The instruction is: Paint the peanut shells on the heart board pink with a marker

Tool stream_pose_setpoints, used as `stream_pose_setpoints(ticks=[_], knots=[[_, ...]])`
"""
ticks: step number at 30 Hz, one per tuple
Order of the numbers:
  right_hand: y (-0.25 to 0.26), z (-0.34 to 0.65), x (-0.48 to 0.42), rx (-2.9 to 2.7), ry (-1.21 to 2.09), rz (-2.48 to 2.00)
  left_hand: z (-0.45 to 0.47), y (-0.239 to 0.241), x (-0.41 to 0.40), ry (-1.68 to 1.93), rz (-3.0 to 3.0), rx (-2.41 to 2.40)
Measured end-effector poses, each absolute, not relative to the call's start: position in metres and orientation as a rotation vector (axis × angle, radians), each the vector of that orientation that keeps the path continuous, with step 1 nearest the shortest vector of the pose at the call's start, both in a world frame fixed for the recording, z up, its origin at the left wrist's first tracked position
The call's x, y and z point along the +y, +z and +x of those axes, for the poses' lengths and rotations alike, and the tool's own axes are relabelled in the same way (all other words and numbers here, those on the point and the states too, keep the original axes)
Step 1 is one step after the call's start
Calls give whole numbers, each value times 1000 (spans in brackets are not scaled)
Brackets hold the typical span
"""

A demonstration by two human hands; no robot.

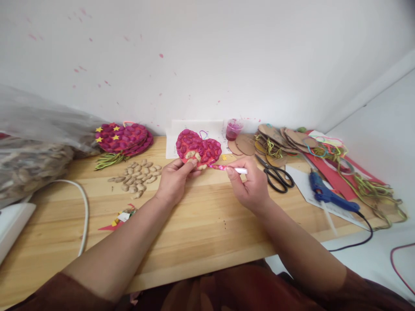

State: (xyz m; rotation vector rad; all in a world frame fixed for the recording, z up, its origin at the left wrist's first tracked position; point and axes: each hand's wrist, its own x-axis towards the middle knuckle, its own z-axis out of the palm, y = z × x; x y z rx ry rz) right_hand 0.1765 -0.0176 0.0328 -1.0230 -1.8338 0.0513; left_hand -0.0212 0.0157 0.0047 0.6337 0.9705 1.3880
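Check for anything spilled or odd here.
Pink spots dot the white wall above the table, probably stray splashes: their colour resembles the magenta liquid in the plastic cup.

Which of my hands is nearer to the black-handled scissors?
Right. Your right hand, holding a brush, is close beside the scissors, on their left. Your left hand is farther left, holding the heart-shaped piece.

Head view: head-worn, looking forward and down
Desk (201,233): close, seen from above its near edge
Left hand (175,178), right hand (249,183): close, near mid-frame
Wall (194,73): faced beyond the desk
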Motion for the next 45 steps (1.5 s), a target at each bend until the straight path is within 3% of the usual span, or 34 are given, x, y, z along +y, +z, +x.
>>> stream_pose_setpoints(ticks=[45], knots=[[34, 183, -17, -1721, 83, -1009, -27, 14, 20, 1354, 405, 929]])
